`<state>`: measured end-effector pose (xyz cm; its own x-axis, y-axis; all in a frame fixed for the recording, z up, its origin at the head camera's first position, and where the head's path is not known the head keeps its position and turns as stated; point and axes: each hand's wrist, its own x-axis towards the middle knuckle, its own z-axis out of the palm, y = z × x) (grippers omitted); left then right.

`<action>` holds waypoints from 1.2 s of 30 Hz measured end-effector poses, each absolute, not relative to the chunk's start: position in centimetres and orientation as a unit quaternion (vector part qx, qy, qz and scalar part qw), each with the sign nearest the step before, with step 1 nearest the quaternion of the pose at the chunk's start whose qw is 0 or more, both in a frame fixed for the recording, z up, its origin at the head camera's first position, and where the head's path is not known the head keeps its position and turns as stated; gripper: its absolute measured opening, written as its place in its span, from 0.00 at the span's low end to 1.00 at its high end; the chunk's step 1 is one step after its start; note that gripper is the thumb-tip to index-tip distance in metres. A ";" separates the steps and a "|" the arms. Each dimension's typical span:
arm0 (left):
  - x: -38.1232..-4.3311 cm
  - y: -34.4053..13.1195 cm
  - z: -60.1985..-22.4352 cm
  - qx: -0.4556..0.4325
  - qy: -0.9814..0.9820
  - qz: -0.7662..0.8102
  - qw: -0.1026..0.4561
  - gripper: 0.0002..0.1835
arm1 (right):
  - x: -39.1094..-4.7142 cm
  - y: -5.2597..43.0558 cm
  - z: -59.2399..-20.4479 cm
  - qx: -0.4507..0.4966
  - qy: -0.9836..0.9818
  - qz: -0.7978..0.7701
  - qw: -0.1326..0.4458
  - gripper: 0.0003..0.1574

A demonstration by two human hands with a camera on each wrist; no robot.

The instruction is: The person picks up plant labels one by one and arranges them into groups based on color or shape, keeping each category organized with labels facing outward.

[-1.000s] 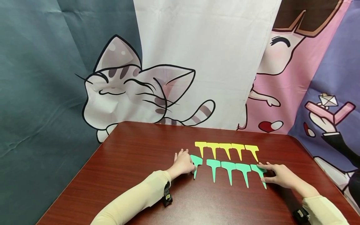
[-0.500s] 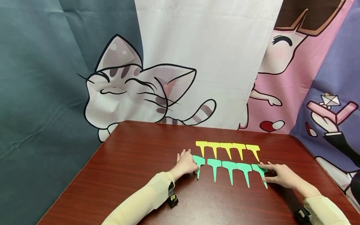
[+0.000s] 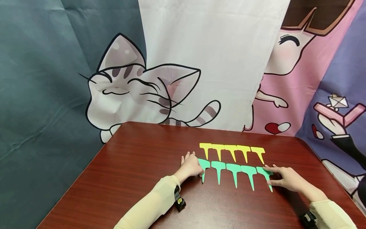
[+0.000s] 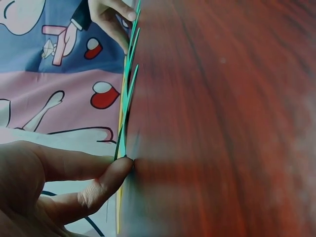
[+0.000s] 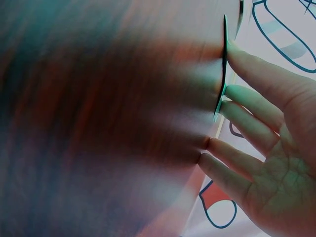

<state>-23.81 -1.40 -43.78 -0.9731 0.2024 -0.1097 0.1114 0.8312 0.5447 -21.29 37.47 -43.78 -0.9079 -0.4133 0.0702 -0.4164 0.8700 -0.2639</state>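
Several T-shaped green plant labels lie in a row on the table. My left hand [image 3: 191, 166] pinches the leftmost green plant label [image 3: 204, 163] between thumb and fingers; the left wrist view shows the thumb [image 4: 118, 173] at its edge. A small gap parts this label from its neighbour [image 3: 218, 166]. At the row's right end my right hand [image 3: 287, 179] rests on the last green label [image 3: 264, 172], its fingers extended and spread. Seen edge-on in the right wrist view, that label [image 5: 224, 64] touches the thumb and fingertips.
Behind the green row lies a row of several yellow plant labels [image 3: 231, 147], heads nearly touching. The brown wooden table [image 3: 137, 152] extends to the left and front. A printed cartoon curtain [image 3: 228, 47] hangs behind the table's far edge.
My left hand has slid the leftmost green label to the right, narrowing the gap to its neighbour. The right hand stays on the last green label. The view has shifted slightly.
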 end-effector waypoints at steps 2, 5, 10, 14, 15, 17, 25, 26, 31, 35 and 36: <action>-23.8 -1.3 -43.8 0.083 0.954 0.276 0.083 0.13 | -21.2 37.5 -43.8 0.215 -0.967 0.138 0.005 0.41; -23.8 -1.1 -44.0 0.082 0.954 0.275 0.085 0.13 | -21.1 37.4 -43.8 0.216 -0.967 0.136 0.002 0.41; -23.7 -0.9 -44.0 0.081 0.953 0.277 0.090 0.13 | -21.2 37.4 -43.8 0.216 -0.966 0.140 0.001 0.41; -23.6 -0.9 -43.9 0.079 0.954 0.276 0.088 0.13 | -21.2 37.4 -43.9 0.214 -0.966 0.144 0.003 0.41; -23.5 -0.9 -43.9 0.078 0.954 0.276 0.089 0.13 | -21.2 37.4 -43.9 0.214 -0.966 0.143 0.003 0.41; -23.5 -0.9 -43.9 0.077 0.954 0.275 0.088 0.13 | -21.2 37.4 -43.8 0.214 -0.966 0.143 0.002 0.41; -23.7 -0.9 -43.7 0.073 0.958 0.262 0.087 0.13 | -21.2 37.4 -43.8 0.215 -0.966 0.144 0.001 0.41; -23.8 -0.9 -43.7 0.072 0.960 0.258 0.085 0.13 | -21.3 37.4 -43.8 0.216 -0.966 0.142 0.002 0.41; -23.9 -0.9 -43.6 0.071 0.965 0.239 0.082 0.14 | -21.3 37.4 -43.7 0.217 -0.966 0.142 0.002 0.40; -23.8 -1.0 -43.6 0.074 0.966 0.237 0.078 0.17 | -21.3 37.4 -43.7 0.218 -0.966 0.141 0.006 0.40; -23.8 -1.1 -43.6 0.074 0.965 0.240 0.076 0.18 | -21.3 37.5 -43.7 0.219 -0.966 0.140 0.007 0.41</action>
